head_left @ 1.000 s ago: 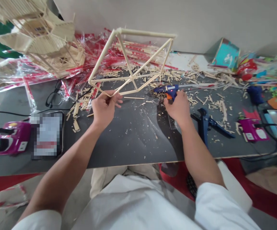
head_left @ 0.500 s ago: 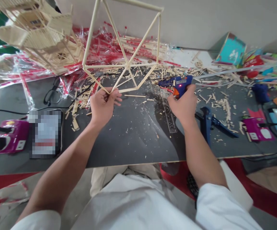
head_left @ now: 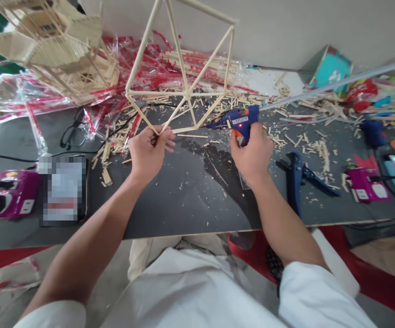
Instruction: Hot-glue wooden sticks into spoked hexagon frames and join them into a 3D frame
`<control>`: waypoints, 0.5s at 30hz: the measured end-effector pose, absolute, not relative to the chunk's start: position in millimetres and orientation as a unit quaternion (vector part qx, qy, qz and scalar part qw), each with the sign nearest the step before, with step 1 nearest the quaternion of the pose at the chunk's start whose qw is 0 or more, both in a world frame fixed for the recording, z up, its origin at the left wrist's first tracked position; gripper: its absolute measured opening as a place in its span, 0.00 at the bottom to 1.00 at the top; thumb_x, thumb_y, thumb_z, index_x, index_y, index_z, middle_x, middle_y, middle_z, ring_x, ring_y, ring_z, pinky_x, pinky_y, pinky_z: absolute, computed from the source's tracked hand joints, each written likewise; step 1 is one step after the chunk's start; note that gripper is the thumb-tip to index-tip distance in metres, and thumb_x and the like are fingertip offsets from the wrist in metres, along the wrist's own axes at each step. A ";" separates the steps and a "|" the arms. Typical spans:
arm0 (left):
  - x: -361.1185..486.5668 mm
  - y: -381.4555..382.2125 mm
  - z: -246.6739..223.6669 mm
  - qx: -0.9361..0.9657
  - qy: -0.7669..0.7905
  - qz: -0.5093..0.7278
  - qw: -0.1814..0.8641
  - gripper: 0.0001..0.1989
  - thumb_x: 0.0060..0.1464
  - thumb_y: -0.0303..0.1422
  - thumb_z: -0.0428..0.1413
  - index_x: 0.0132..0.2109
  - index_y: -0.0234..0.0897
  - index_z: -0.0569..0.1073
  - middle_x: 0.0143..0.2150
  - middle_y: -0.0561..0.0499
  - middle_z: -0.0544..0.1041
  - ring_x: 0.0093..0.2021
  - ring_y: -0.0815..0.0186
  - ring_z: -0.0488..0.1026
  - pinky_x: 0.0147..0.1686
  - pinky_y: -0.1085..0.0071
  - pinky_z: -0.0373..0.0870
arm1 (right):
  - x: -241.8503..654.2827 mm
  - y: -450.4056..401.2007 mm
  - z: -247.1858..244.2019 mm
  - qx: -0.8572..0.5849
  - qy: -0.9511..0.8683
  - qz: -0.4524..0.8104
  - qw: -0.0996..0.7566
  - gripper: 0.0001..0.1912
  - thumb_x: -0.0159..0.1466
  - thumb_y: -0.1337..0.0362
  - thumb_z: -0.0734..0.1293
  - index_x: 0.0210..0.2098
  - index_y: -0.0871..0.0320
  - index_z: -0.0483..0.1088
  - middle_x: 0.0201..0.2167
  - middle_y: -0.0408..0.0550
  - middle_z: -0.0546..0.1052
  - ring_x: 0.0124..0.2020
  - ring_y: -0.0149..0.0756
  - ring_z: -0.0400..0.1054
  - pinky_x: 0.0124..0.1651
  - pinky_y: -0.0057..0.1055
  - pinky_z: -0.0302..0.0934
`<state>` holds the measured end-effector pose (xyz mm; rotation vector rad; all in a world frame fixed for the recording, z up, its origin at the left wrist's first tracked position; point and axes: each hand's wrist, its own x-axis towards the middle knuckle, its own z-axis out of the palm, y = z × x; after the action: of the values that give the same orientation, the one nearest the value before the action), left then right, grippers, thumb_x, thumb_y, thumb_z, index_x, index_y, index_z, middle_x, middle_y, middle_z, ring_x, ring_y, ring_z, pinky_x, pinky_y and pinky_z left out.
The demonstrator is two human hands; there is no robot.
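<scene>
A frame of thin wooden sticks (head_left: pixel 156 93) rises in front of me, with crossed braces meeting near its middle. My left hand (head_left: pixel 148 152) pinches its lower left corner. In my right hand (head_left: pixel 252 152) is a blue glue gun (head_left: pixel 243 120) with a small red light lit and an orange trigger. A long clear glue stick (head_left: pixel 307 92) sticks out of its back end. The gun's nozzle points left, at or very close to the frame's lower right corner joint; whether it touches, I cannot tell. Beneath lies a loose stick (head_left: pixel 193 136).
A layered stick model (head_left: pixel 54 50) stands back left beside red-and-clear wrappers (head_left: pixel 142 68). Stick offcuts (head_left: pixel 320 150) litter the dark table (head_left: pixel 184 196). Blue cutters (head_left: pixel 295 177) lie right of my arm. A phone (head_left: pixel 64 191) and purple power strips (head_left: pixel 368 184) flank me.
My right hand has moved left with the glue gun, bringing its nozzle up to the frame's lower corner. The stick frame has shifted slightly right, still pinched by my left hand.
</scene>
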<state>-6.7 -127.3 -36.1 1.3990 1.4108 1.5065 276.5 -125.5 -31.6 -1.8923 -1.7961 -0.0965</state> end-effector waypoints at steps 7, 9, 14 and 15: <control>-6.7 -127.5 -37.9 0.538 0.531 0.571 0.319 0.11 0.70 0.42 0.69 0.43 0.40 0.84 0.35 0.50 0.88 0.30 0.65 0.86 0.29 0.72 0.86 | 278.6 -126.5 -30.2 -0.687 -0.677 -0.052 0.260 0.17 0.75 0.56 0.63 0.60 0.52 0.72 0.52 0.61 0.83 0.54 0.61 0.81 0.57 0.58 0.76; -6.8 -127.4 -38.5 0.537 0.532 0.571 0.321 0.12 0.70 0.43 0.69 0.43 0.40 0.84 0.35 0.49 0.88 0.29 0.65 0.86 0.29 0.72 0.85 | 279.2 -126.5 -29.6 -0.683 -0.681 -0.045 0.258 0.18 0.75 0.57 0.63 0.61 0.53 0.72 0.53 0.63 0.83 0.56 0.62 0.81 0.58 0.58 0.76; -7.8 -126.1 -38.6 0.532 0.536 0.566 0.330 0.16 0.69 0.47 0.71 0.43 0.40 0.83 0.35 0.49 0.88 0.29 0.65 0.85 0.29 0.71 0.85 | 282.4 -125.6 -29.8 -0.680 -0.686 -0.020 0.256 0.18 0.76 0.57 0.63 0.62 0.53 0.72 0.55 0.63 0.82 0.59 0.63 0.80 0.60 0.58 0.75; -7.9 -125.8 -38.4 0.533 0.534 0.566 0.331 0.16 0.69 0.48 0.71 0.43 0.40 0.83 0.35 0.49 0.88 0.29 0.64 0.85 0.29 0.70 0.85 | 282.8 -125.6 -29.7 -0.680 -0.687 -0.015 0.256 0.18 0.76 0.57 0.63 0.62 0.53 0.72 0.55 0.63 0.82 0.59 0.63 0.80 0.60 0.59 0.75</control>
<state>-7.9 -125.8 -38.4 1.3939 1.3964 1.4798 282.8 -125.6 -29.7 -1.8455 -1.8656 -0.0407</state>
